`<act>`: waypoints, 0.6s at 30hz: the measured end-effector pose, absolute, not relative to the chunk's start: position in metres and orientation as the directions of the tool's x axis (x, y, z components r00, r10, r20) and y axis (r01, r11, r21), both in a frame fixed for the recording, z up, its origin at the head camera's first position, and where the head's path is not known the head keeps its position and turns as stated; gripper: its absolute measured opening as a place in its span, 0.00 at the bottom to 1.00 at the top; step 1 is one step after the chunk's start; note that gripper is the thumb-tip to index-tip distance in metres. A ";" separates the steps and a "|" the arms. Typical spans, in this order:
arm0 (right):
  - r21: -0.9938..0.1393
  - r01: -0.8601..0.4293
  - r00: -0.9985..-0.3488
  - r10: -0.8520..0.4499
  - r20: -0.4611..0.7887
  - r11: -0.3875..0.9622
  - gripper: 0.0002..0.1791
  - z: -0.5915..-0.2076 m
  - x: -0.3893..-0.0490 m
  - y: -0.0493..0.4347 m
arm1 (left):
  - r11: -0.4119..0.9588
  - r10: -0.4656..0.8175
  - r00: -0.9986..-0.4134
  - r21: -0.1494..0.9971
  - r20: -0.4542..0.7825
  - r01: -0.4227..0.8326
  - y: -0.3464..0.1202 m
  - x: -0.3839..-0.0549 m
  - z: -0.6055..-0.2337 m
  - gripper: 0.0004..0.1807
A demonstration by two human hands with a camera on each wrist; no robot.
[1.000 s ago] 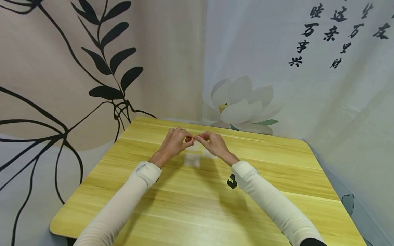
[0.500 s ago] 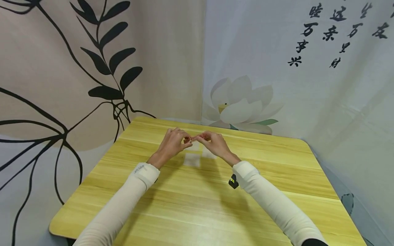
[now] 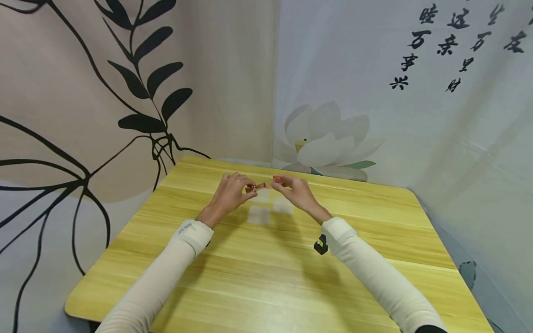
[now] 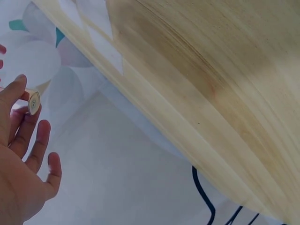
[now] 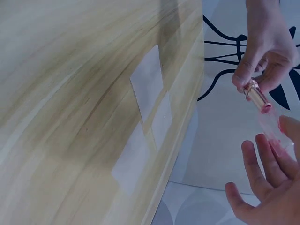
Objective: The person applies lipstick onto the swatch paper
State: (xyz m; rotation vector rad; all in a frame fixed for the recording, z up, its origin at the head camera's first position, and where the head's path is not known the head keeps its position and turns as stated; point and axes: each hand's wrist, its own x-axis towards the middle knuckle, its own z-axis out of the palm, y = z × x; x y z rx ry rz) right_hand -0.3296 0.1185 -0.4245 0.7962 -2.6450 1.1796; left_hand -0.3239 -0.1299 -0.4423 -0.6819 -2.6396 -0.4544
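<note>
Above the far part of the table, my left hand (image 3: 226, 198) pinches a rose-gold lipstick (image 3: 259, 187) by its base. The metal tube points toward my right hand (image 3: 299, 194). Between the right thumb and fingers is a clear pinkish lipstick cap (image 5: 271, 127). In the right wrist view the cap sits close to the tip of the tube, and I cannot tell whether they touch; in the head view a small gap shows. The lipstick's round patterned end (image 4: 33, 103) faces the left wrist camera, with the left fingers around the base.
Several white paper squares lie on the wooden table (image 3: 258, 268) beneath the hands, one near square (image 3: 260, 215) and one right square (image 3: 283, 205) among them. A printed curtain (image 3: 233, 83) hangs behind the table's far edge. A black wrist device (image 3: 321, 245) hangs by the right cuff.
The hands have drawn apart: the right hand has moved right with the cap, the left slightly left with the lipstick. More of the metal tube now shows between them.
</note>
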 end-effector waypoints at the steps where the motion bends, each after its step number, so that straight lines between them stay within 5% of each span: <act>1: -0.655 -0.514 -0.854 -0.404 0.329 0.553 0.21 -0.424 -0.330 0.120 | 0.829 0.391 -0.813 0.218 0.432 0.515 -0.130 -0.324 -0.442 0.15; 10: -0.748 -0.432 -0.898 -0.319 0.303 0.503 0.23 -0.422 -0.335 0.144 | 0.828 0.372 -0.823 0.247 0.429 0.503 -0.137 -0.324 -0.447 0.15; 18: -0.722 -0.429 -0.903 -0.265 0.338 0.543 0.21 -0.426 -0.338 0.176 | 0.832 0.358 -0.827 0.253 0.434 0.494 -0.143 -0.325 -0.448 0.16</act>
